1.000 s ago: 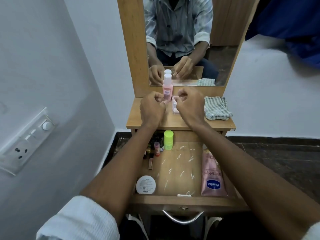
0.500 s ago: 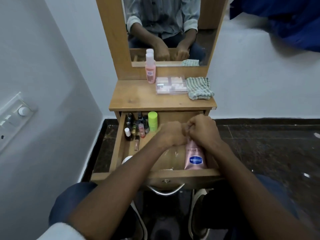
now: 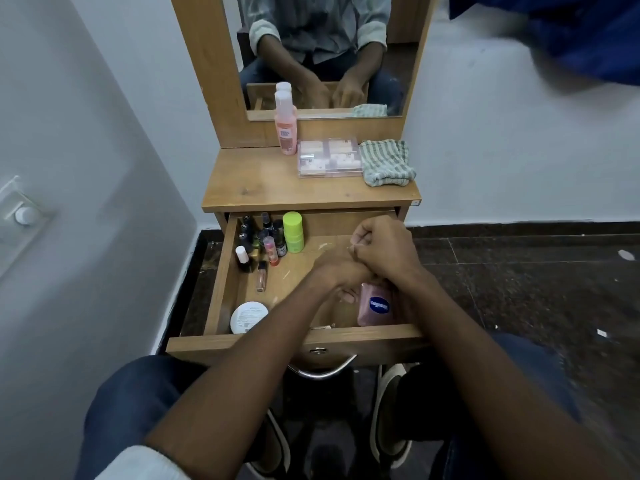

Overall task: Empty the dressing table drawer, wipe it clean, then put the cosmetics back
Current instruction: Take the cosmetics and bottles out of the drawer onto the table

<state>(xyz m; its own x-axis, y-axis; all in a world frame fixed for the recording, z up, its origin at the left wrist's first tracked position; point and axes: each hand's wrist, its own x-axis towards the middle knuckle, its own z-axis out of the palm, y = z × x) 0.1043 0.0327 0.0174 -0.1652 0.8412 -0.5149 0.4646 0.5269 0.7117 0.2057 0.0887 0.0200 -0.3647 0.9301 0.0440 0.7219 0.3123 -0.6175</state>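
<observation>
Wooden drawer (image 3: 221, 289): curled right hand (image 3: 384, 249) pinches something tiny, covering left hand (image 3: 337, 275), grip unclear

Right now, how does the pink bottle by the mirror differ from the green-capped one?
The pink bottle stands on the tabletop against the mirror; the green-capped bottle stands inside the open drawer. The pink bottle has a white cap and looks taller and slimmer; the green-capped bottle looks squat and is green all over. Both stand upright.
</observation>
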